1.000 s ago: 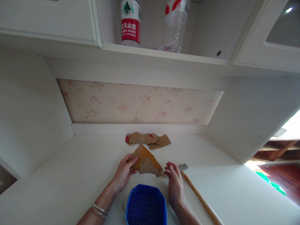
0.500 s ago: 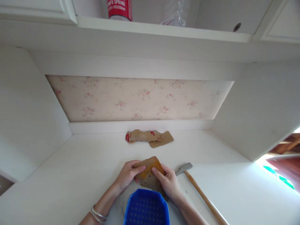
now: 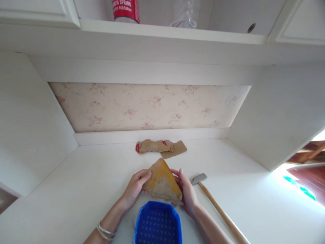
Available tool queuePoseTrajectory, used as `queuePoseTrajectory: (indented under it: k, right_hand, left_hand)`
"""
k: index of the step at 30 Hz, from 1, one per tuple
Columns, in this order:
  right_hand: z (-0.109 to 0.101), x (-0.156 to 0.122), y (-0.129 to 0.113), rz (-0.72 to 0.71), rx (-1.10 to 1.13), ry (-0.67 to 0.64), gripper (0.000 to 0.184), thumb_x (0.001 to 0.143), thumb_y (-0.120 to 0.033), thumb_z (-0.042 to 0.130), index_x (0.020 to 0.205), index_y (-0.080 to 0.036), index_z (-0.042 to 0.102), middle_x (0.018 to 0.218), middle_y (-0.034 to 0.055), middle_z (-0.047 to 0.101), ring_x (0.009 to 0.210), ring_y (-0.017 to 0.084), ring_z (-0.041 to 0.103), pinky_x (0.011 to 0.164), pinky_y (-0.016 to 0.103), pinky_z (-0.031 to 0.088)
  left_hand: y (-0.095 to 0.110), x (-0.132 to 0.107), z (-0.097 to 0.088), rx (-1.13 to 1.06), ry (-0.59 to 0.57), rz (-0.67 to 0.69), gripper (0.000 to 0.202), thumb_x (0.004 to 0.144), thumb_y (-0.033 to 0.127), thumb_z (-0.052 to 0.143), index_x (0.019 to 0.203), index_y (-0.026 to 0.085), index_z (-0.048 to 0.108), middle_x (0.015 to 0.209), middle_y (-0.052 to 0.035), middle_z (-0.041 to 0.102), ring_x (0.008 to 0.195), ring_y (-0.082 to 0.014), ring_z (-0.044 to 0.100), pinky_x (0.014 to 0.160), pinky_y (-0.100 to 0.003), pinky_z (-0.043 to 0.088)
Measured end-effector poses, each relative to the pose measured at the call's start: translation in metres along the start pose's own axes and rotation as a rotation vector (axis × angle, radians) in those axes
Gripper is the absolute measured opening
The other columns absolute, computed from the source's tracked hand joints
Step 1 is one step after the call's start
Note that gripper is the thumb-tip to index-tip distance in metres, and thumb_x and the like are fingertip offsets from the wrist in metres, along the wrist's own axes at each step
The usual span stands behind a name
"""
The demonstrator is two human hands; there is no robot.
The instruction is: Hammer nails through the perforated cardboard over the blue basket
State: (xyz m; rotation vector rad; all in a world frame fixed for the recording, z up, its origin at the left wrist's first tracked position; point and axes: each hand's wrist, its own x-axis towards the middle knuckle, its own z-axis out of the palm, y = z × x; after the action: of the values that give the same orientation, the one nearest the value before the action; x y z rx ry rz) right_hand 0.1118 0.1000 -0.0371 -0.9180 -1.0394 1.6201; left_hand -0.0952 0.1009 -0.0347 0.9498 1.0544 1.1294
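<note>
My left hand (image 3: 135, 187) grips the left edge of a brown piece of cardboard (image 3: 163, 183), thumb on top. A yellow-orange stain and small dark specks or holes mark its face, and its corner points away from me. At its right edge, my right hand (image 3: 190, 194) holds it with the fingers partly hidden behind and the thumb off the face. Just below the cardboard is a blue plastic container (image 3: 157, 204) with a dotted bottom, cut off by the lower frame edge. Right of my right hand lies a tool (image 3: 218, 208) with a wooden handle and flat grey head.
Torn cardboard strips (image 3: 154, 146) lie near the back of the white tabletop (image 3: 101, 166). White side panels flank the surface. Overhead, a shelf (image 3: 162, 29) carries a red-labelled can or bottle (image 3: 125, 9) and a clear plastic bottle (image 3: 186, 15).
The cardboard has turned and tilted up, showing more of its stained face. My right thumb has come off its front, and my right hand has shifted to its right edge.
</note>
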Motion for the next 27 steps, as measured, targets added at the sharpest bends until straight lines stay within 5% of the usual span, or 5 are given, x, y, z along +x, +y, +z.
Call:
queuePoseTrajectory:
  k: [6,14,20,24,27]
  right_hand:
    - [-0.008,0.009,0.017,-0.139,-0.235,0.068,0.021,0.088,-0.039,0.067,0.085,-0.019,0.066,0.071,-0.0041,0.065,0.071,0.015,0.063,0.072,0.029,0.051]
    - [-0.001,0.006,0.024,-0.187,-0.416,0.024,0.019,0.095,-0.036,0.06,0.095,-0.017,0.063,0.081,-0.0028,0.066,0.061,0.01,0.06,0.062,0.027,0.052]
    - [-0.005,0.002,0.021,-0.193,-0.518,0.08,0.024,0.088,-0.033,0.064,0.068,-0.02,0.064,0.065,-0.0016,0.066,0.067,0.018,0.064,0.067,0.032,0.053]
    - [-0.004,-0.004,0.02,-0.239,-0.515,0.037,0.016,0.088,-0.035,0.061,0.093,-0.026,0.073,0.092,0.0033,0.076,0.101,0.026,0.066,0.098,0.04,0.048]
    - [-0.005,-0.005,0.025,-0.242,-0.5,0.046,0.024,0.084,-0.038,0.066,0.105,-0.028,0.073,0.1,0.004,0.077,0.112,0.028,0.063,0.102,0.041,0.045]
  left_hand:
    - [-0.006,0.004,-0.006,-0.208,0.098,-0.015,0.027,0.081,0.035,0.076,0.1,0.017,0.069,0.088,-0.0039,0.072,0.062,-0.0089,0.064,0.047,-0.013,0.048]
    - [0.001,-0.002,-0.001,-0.452,0.073,-0.047,0.023,0.081,0.012,0.072,0.103,0.015,0.067,0.101,-0.0066,0.074,0.077,-0.0167,0.072,0.054,-0.021,0.059]
    - [-0.008,0.001,-0.003,-0.459,0.048,-0.106,0.019,0.082,0.013,0.071,0.1,0.012,0.068,0.091,-0.0086,0.075,0.07,-0.0168,0.072,0.054,-0.022,0.06]
    - [-0.011,-0.001,0.006,-0.46,-0.001,-0.13,0.022,0.079,0.015,0.075,0.1,0.011,0.069,0.092,-0.0096,0.076,0.072,-0.0171,0.072,0.057,-0.021,0.059]
    - [-0.01,-0.003,0.015,-0.443,-0.017,-0.147,0.026,0.079,0.019,0.077,0.102,0.012,0.069,0.095,-0.0101,0.075,0.078,-0.0197,0.073,0.061,-0.023,0.06]
